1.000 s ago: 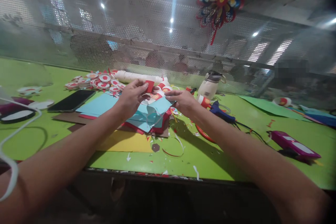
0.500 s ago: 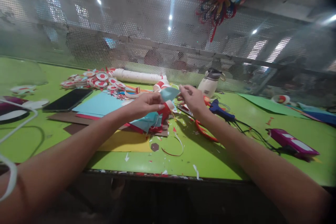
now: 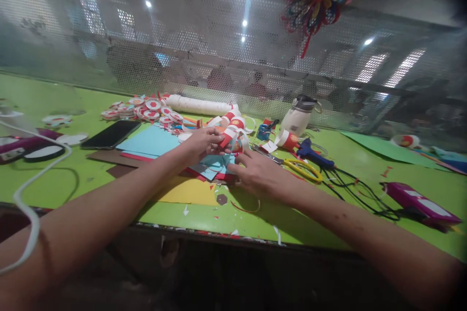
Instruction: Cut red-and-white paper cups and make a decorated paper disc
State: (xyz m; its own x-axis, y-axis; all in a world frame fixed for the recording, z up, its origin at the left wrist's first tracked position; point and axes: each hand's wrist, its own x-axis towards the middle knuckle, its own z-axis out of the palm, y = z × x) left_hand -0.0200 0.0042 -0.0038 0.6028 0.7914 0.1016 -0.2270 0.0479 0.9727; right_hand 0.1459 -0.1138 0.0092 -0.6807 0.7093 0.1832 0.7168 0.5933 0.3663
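Left hand [image 3: 204, 142] fingers pinched on a red and white paper piece [image 3: 226, 137], just above blue paper [image 3: 215, 165]. Right hand [image 3: 255, 175] flat, fingers apart, pressing that paper on the table [image 3: 310, 214], right below.

On your green desk [image 3: 299, 214] you have a black phone [image 3: 111, 134], yellow-handled scissors [image 3: 302, 167], a blue glue gun [image 3: 314, 154] and a white bottle [image 3: 299, 115].
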